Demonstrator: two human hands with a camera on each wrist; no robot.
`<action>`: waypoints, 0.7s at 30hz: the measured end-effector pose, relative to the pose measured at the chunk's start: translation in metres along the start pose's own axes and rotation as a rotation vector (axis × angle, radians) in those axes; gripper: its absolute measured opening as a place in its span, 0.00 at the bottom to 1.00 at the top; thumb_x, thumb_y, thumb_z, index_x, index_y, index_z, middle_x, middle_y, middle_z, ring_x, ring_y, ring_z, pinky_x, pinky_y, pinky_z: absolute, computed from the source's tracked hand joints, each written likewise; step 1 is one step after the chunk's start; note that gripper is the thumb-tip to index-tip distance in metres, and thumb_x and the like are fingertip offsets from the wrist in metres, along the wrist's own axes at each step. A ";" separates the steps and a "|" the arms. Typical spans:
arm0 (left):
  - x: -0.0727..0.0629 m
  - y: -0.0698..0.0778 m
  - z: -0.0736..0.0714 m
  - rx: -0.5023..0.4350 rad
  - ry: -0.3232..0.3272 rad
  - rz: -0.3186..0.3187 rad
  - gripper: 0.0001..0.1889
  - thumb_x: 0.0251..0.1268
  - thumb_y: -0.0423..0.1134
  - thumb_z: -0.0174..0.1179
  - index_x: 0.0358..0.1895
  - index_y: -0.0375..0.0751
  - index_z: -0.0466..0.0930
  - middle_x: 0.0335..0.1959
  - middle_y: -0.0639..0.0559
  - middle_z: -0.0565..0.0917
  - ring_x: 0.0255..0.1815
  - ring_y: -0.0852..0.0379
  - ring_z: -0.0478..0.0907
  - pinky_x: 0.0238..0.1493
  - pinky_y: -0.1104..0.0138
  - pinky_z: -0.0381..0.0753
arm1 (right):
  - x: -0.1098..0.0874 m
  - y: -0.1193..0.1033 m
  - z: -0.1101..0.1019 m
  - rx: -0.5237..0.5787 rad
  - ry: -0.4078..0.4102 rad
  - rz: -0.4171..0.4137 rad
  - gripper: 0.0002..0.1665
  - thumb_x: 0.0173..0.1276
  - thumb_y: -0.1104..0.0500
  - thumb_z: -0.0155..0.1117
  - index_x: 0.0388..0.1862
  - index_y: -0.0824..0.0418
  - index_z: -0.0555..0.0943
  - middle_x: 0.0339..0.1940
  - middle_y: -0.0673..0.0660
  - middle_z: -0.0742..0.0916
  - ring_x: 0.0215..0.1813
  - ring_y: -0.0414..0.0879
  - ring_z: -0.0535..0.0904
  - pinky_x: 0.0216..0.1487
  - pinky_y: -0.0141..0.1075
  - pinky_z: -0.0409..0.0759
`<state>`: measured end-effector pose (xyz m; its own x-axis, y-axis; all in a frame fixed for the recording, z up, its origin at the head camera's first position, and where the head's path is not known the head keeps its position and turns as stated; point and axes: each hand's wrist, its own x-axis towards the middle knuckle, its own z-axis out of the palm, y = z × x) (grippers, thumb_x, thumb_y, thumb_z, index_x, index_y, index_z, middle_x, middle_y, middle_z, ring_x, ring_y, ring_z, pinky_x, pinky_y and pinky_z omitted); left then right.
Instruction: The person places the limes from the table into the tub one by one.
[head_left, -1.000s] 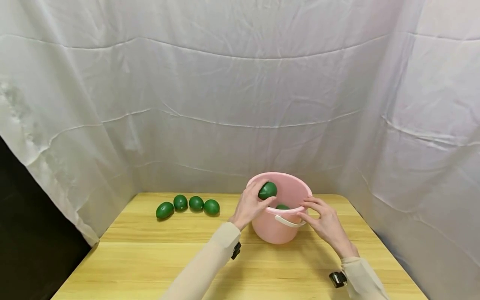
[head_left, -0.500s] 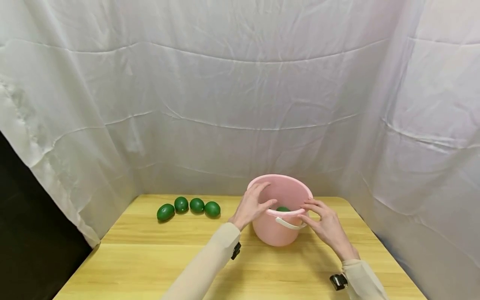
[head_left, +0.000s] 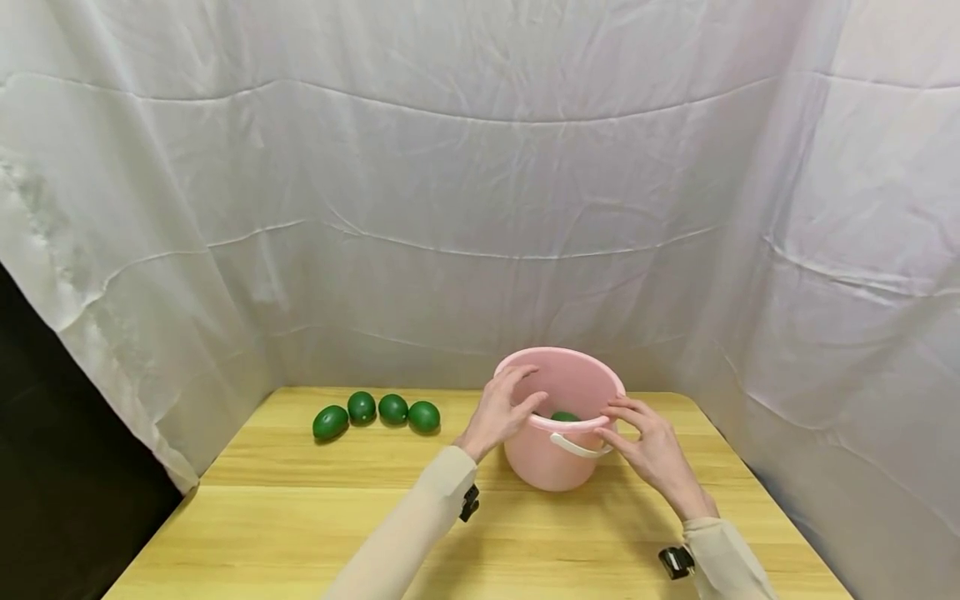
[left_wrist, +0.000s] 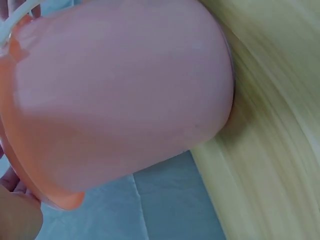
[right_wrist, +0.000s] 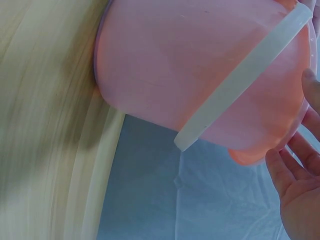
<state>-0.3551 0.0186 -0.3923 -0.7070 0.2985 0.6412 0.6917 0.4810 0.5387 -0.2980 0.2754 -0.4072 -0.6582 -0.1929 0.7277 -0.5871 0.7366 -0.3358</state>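
Note:
A pink bucket [head_left: 551, 467] with a white handle [head_left: 577, 446] stands upright on the table. My left hand [head_left: 498, 412] is at its left rim, fingers spread over the opening and holding nothing. Part of a dark green oval fruit [head_left: 564, 416], avocado-like, shows inside; the rest of the inside is hidden. On the right, my right hand [head_left: 656, 450] grips the rim with fingertips over the edge and the thumb outside. The right wrist view shows this thumb [right_wrist: 311, 87] beside the bucket's rim. Several more such green fruits [head_left: 393, 408] lie in a row at the left.
The wooden table [head_left: 300, 517] ends at the back near a pale hanging cloth [head_left: 420, 183]. Dark material [head_left: 60, 467] is at the far left.
My left hand has let go of a green fruit, which dropped into the bucket, and the hand stays over the rim. My right hand has not visibly moved.

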 end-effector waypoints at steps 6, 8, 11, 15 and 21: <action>-0.002 -0.003 -0.005 -0.076 0.054 -0.004 0.20 0.67 0.42 0.63 0.60 0.43 0.77 0.59 0.47 0.81 0.59 0.50 0.78 0.53 0.57 0.82 | 0.000 0.001 0.000 0.000 0.005 0.009 0.21 0.52 0.59 0.79 0.47 0.59 0.87 0.53 0.57 0.85 0.59 0.57 0.80 0.59 0.41 0.76; -0.003 -0.004 -0.007 -0.071 0.073 -0.001 0.19 0.67 0.41 0.63 0.59 0.43 0.79 0.58 0.47 0.81 0.55 0.49 0.80 0.47 0.58 0.84 | 0.000 0.001 0.001 0.000 0.007 0.004 0.21 0.52 0.59 0.79 0.47 0.59 0.87 0.53 0.57 0.85 0.59 0.57 0.81 0.59 0.44 0.76; -0.005 -0.006 -0.009 -0.024 0.104 0.006 0.17 0.66 0.39 0.64 0.57 0.44 0.80 0.55 0.48 0.83 0.43 0.50 0.82 0.42 0.64 0.82 | 0.001 0.001 0.001 -0.004 0.013 -0.004 0.21 0.52 0.59 0.79 0.47 0.58 0.87 0.53 0.56 0.85 0.58 0.57 0.81 0.59 0.45 0.76; -0.008 -0.009 -0.012 0.032 0.132 0.020 0.15 0.63 0.35 0.65 0.53 0.43 0.83 0.51 0.48 0.83 0.34 0.51 0.81 0.44 0.65 0.79 | 0.000 0.001 0.001 -0.004 0.015 -0.001 0.21 0.52 0.59 0.79 0.47 0.58 0.87 0.53 0.55 0.85 0.58 0.56 0.81 0.61 0.39 0.76; -0.013 -0.018 -0.015 0.082 0.171 0.050 0.13 0.63 0.36 0.65 0.50 0.42 0.84 0.49 0.49 0.84 0.47 0.53 0.80 0.55 0.60 0.79 | -0.001 0.001 0.003 -0.001 0.014 0.006 0.21 0.52 0.59 0.79 0.47 0.58 0.86 0.54 0.56 0.85 0.58 0.57 0.80 0.59 0.46 0.75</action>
<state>-0.3560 -0.0061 -0.4020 -0.6315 0.1828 0.7535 0.7061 0.5370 0.4615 -0.2990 0.2749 -0.4102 -0.6552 -0.1796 0.7338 -0.5825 0.7386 -0.3393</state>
